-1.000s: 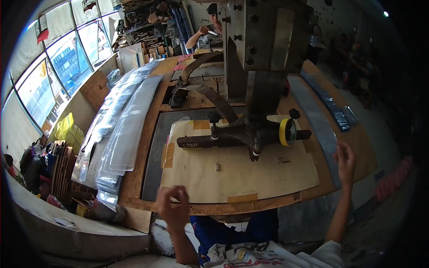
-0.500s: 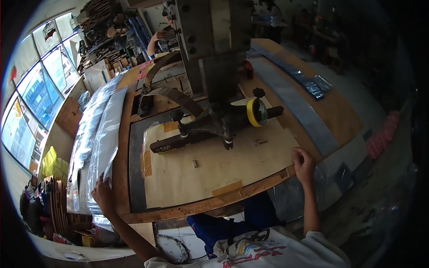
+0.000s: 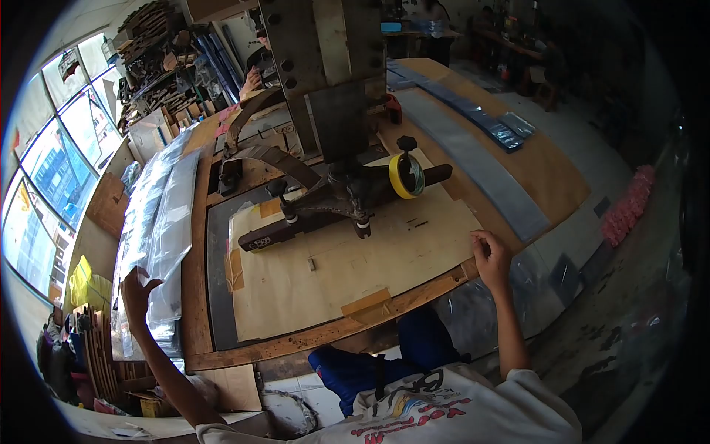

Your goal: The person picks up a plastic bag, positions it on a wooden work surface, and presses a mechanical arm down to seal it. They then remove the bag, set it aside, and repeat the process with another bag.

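My left hand (image 3: pixel 137 293) is over the left side of the bench, above a pile of clear plastic sheets (image 3: pixel 171 237). Its thumb stands apart from the fingers, and I see nothing held in it. On the other side, my right hand (image 3: pixel 492 260) hovers by the front right corner of the cream-coloured board (image 3: pixel 355 266), fingers loosely curled with a gap at the thumb. Between my hands, a dark metal press bar (image 3: pixel 270 235) sits over the board. A roll of yellow tape (image 3: pixel 400 177) hangs on this bar.
A thick press column (image 3: pixel 336 111) rises at the bench centre. The wooden front edge (image 3: pixel 296 353) runs before me. Grey plastic strips (image 3: pixel 488 170) lie on the right tabletop. Another person's hand (image 3: pixel 251 80) shows behind the column. Pink bundled material (image 3: pixel 629 206) is at far right.
My left hand has moved left and slightly up over the plastic sheets, with its thumb now spread. My right hand has shifted slightly left and up. The whole view has shifted a little.
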